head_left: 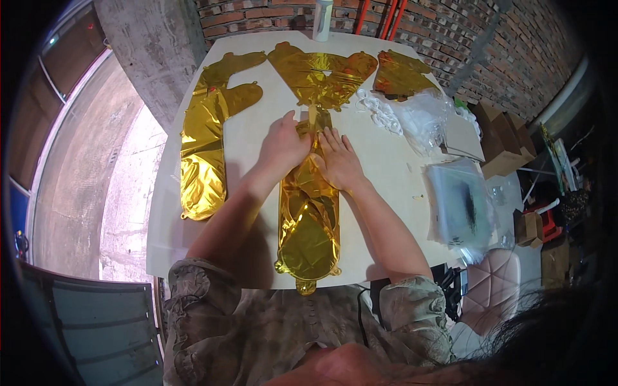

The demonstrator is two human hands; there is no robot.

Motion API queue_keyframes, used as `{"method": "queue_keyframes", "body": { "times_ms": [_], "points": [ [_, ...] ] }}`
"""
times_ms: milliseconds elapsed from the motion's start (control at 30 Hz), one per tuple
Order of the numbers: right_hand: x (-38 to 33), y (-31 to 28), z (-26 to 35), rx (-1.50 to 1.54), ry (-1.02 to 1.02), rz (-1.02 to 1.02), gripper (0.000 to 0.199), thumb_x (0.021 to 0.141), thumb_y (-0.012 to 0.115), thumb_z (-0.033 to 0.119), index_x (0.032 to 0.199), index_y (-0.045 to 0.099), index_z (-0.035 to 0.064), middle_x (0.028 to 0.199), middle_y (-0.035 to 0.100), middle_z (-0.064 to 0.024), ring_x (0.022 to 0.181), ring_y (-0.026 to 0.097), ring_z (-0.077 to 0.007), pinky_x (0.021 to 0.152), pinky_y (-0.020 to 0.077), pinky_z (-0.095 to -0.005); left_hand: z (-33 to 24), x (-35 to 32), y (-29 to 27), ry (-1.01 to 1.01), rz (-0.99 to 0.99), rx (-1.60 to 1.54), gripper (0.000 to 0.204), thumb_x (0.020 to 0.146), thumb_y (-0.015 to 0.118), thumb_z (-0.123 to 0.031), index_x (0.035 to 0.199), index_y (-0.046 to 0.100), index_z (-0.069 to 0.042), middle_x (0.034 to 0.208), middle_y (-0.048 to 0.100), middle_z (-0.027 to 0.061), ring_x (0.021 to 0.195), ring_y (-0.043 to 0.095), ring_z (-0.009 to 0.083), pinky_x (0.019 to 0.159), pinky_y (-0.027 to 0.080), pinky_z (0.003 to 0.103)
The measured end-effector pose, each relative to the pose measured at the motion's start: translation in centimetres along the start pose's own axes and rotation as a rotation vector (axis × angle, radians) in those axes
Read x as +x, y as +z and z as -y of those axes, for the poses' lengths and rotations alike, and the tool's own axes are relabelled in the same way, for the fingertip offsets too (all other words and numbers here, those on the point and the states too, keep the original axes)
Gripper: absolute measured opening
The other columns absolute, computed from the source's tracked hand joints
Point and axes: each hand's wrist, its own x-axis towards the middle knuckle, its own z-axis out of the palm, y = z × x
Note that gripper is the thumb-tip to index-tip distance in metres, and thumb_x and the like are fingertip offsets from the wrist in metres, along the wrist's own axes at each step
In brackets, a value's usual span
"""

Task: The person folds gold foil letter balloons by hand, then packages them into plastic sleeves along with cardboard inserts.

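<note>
A flat gold foil balloon lies lengthwise in front of me, its rounded near end and small tab hanging over the table's front edge. My left hand is closed on the balloon's upper part, fingers curled and partly hidden. Beside it, my right hand lies flat on the same foil with fingers stretched out. Just beyond my hands spreads the wide upper foil piece; whether it joins the balloon under my hands, I cannot tell. A second gold foil balloon with two side arms lies flat to the left.
On the pale table, a folded gold foil piece lies at the far right. Crumpled clear plastic and a stack of clear bags line the right side. A white bottle stands at the back; cardboard boxes sit beyond the right edge.
</note>
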Motion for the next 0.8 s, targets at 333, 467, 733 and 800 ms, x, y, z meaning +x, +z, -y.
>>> {"method": "queue_keyframes", "body": {
  "times_ms": [333,467,733,800],
  "points": [
    [0.2,-0.3,1.1,0.003,-0.003,0.01,0.069,0.106,0.032,0.048,0.156,0.028,0.0006,0.164,0.024,-0.0169,0.154,0.017,-0.0291,0.125,0.0124,-0.0431,4.4,2.3,3.9,-0.439,-0.031,-0.681,0.054,0.095,0.057,-0.041,0.132,0.059,-0.002,0.109,0.072,0.0209,0.101,0.069,0.035,0.089,0.052,0.04],
    [-0.2,0.1,-0.4,0.022,0.017,-0.013,0.068,0.105,0.033,0.047,0.155,0.03,0.0001,0.164,0.024,-0.0172,0.153,0.018,-0.0297,0.125,0.0129,-0.0433,1.9,2.2,3.6,-0.39,-0.102,-0.508,0.051,0.097,0.055,-0.043,0.121,0.067,-0.001,0.106,0.073,0.0202,0.099,0.069,0.0346,0.087,0.052,0.038],
    [0.5,-0.4,1.4,0.028,-0.021,-0.003,0.067,0.105,0.035,0.046,0.154,0.031,0.0004,0.163,0.026,-0.0175,0.153,0.019,-0.0298,0.125,0.0131,-0.0432,5.5,2.6,3.8,-0.337,-0.06,-0.571,0.056,0.096,0.054,-0.05,0.117,0.069,0.0,0.104,0.073,0.0198,0.099,0.069,0.0344,0.087,0.052,0.039],
    [0.3,-0.3,1.3,0.032,-0.01,0.0,0.068,0.105,0.035,0.046,0.155,0.031,0.0006,0.163,0.026,-0.0175,0.153,0.018,-0.0296,0.125,0.0129,-0.0431,5.6,2.6,4.4,-0.384,-0.041,-0.67,0.057,0.096,0.055,-0.051,0.117,0.069,-0.001,0.103,0.073,0.0204,0.099,0.069,0.0345,0.087,0.052,0.04]
  ]
}}
